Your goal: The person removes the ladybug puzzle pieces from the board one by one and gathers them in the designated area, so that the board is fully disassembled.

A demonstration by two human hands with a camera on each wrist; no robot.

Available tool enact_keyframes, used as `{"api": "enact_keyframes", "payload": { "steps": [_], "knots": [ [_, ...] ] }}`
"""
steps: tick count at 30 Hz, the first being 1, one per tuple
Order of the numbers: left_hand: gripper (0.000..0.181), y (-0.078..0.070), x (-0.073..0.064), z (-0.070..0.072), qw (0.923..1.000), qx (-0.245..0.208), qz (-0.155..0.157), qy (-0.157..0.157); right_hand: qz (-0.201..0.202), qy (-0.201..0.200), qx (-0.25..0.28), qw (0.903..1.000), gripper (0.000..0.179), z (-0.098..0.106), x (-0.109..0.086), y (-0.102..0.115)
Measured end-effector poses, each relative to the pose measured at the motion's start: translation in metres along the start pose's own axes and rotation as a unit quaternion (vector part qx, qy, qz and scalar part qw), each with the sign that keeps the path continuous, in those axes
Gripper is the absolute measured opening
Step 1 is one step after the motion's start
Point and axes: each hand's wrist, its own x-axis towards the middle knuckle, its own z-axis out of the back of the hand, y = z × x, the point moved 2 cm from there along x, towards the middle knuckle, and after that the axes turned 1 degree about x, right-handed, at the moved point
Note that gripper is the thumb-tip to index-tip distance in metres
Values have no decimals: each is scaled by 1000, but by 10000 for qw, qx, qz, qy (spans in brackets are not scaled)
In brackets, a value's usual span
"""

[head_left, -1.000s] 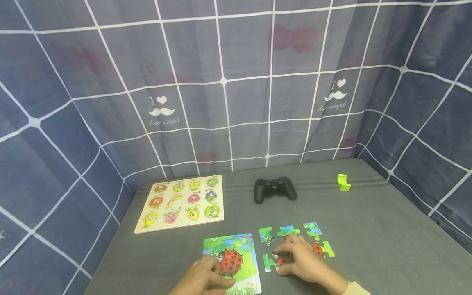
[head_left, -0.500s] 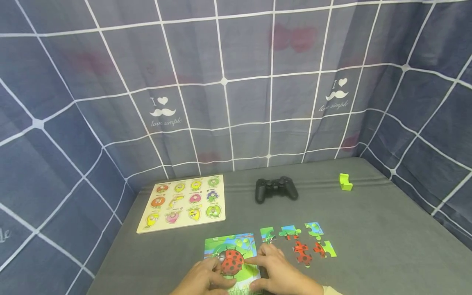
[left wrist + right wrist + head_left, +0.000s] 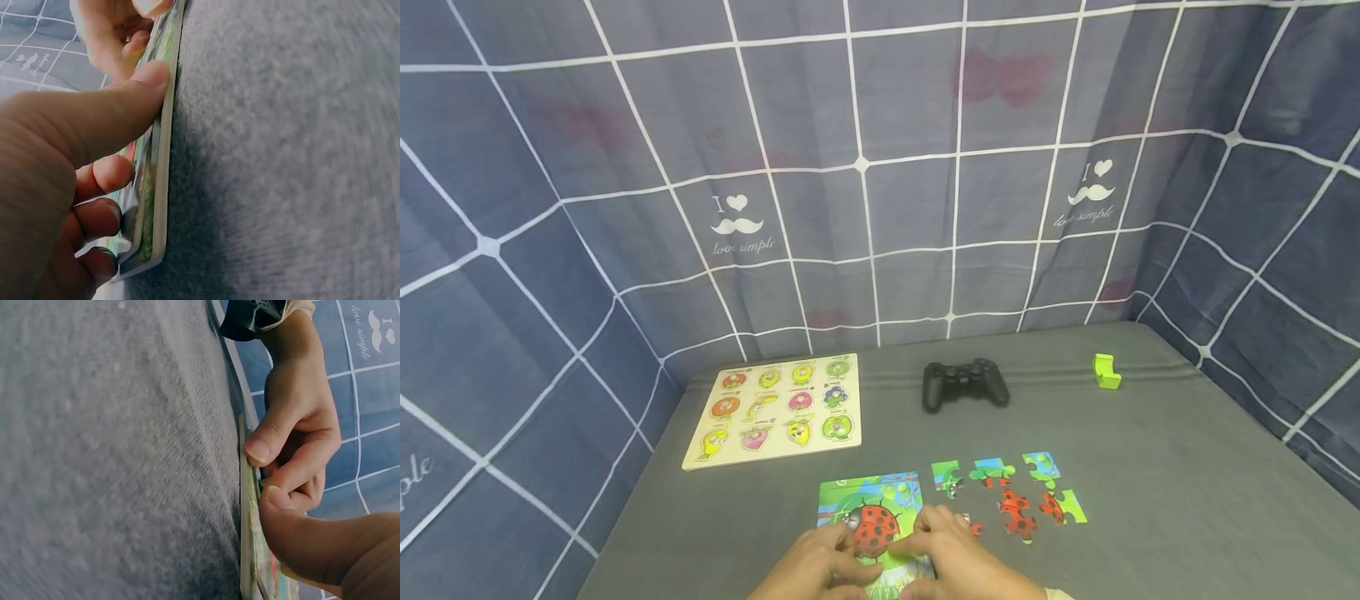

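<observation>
A ladybug puzzle board [image 3: 867, 508] lies flat on the grey table near the front edge. My left hand [image 3: 817, 570] holds its left part, thumb [image 3: 134, 87] against the board's rim [image 3: 164, 162] and curled fingers on the picture face. My right hand [image 3: 957, 560] grips the right part of the same board, thumb [image 3: 294, 531] at the rim [image 3: 243, 506] and fingers on top. Several loose pieces [image 3: 1017, 514] lie to the right of the board. One piece [image 3: 972, 526] peeks out beside my right hand.
A wooden fruit peg puzzle [image 3: 775, 410] lies at the back left. A black game controller [image 3: 964, 383] sits mid-table and a small green block [image 3: 1106, 372] at the back right. Blue checked cloth walls [image 3: 880, 208] close in the table.
My right hand left the loose pieces and moved left onto the ladybug board's right side. The left hand stayed on the board.
</observation>
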Motion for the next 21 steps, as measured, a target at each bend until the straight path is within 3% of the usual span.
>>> {"api": "enact_keyframes", "payload": {
  "steps": [5, 13, 17, 21],
  "knots": [
    [32, -4, 3, -2, 9998, 53, -143, 101, -98, -16, -280, 9996, 63, -1, 1, 0],
    [41, -1, 6, 3, 9909, -920, 538, 824, 46, -159, -402, 9991, 56, 0, -2, -4],
    [43, 0, 7, 3, 9921, -703, 525, 901, -238, -372, -524, 9976, 57, 1, -1, -4],
    [42, 0, 6, 1, 9966, -271, 402, 666, -276, -537, -310, 9977, 53, 0, 0, -3]
  ]
}}
